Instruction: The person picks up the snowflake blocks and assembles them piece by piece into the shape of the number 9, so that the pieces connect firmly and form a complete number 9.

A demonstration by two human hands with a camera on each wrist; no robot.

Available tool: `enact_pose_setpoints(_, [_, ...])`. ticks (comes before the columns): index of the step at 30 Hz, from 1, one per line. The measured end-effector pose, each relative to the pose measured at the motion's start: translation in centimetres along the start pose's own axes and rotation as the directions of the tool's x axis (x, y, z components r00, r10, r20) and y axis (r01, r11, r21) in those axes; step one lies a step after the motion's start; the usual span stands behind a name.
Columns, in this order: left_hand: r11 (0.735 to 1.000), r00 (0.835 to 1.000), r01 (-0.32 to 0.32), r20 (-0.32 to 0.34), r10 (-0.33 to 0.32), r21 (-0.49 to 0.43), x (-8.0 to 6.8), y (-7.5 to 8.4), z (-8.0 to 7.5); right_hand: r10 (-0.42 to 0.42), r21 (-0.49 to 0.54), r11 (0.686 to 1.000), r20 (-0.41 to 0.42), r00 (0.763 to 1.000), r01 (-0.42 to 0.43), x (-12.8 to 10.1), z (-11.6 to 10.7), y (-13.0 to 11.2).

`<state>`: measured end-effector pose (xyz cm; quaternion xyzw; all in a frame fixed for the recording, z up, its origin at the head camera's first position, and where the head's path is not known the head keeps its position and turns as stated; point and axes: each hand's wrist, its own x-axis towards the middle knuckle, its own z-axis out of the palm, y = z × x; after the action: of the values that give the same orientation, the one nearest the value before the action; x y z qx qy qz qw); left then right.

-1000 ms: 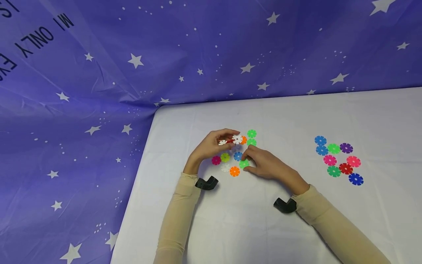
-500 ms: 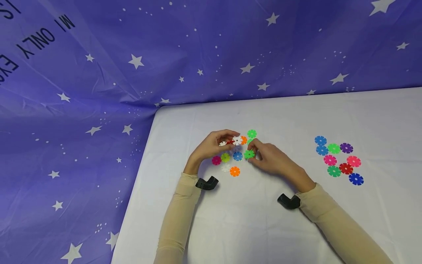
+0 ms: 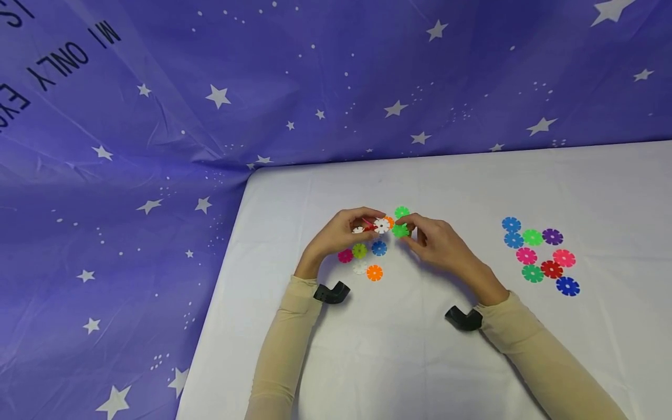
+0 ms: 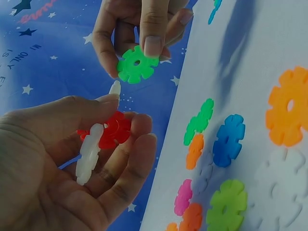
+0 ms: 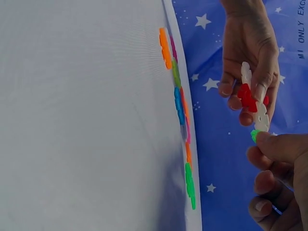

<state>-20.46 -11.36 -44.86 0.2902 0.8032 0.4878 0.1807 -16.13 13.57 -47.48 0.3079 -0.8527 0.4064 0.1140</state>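
My left hand [image 3: 336,234] holds a small joined chain of notched plastic discs. In the left wrist view a white disc [image 4: 88,156] slots into a red disc [image 4: 116,129], and a second white disc [image 4: 115,88] shows only its edge past the thumb. My right hand [image 3: 443,244] pinches a green notched disc [image 4: 129,71] between thumb and forefinger. It is close to the outer white disc; whether the two touch I cannot tell. In the right wrist view the fingers hide most of the green disc [image 5: 254,136].
Loose discs lie on the white table [image 3: 378,350] below the hands, among them a blue one [image 3: 379,248], an orange one [image 3: 374,273] and a yellow-green one [image 3: 359,251]. Another group of discs, including a red one [image 3: 552,269], lies to the right. A purple starry cloth [image 3: 336,81] hangs behind.
My right hand has picked the green disc up off the table and brought it up and away to beside the left hand's chain. The left hand has barely moved.
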Motion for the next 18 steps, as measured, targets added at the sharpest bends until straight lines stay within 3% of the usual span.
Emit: enact_pose_setpoints(18, [0.998, 0.998, 0.069, 0.006, -0.069, 0.010, 0.01, 0.08, 0.13, -0.083, -0.021, 0.996, -0.027, 0.996, 0.082, -0.03, 0.33, 0.11])
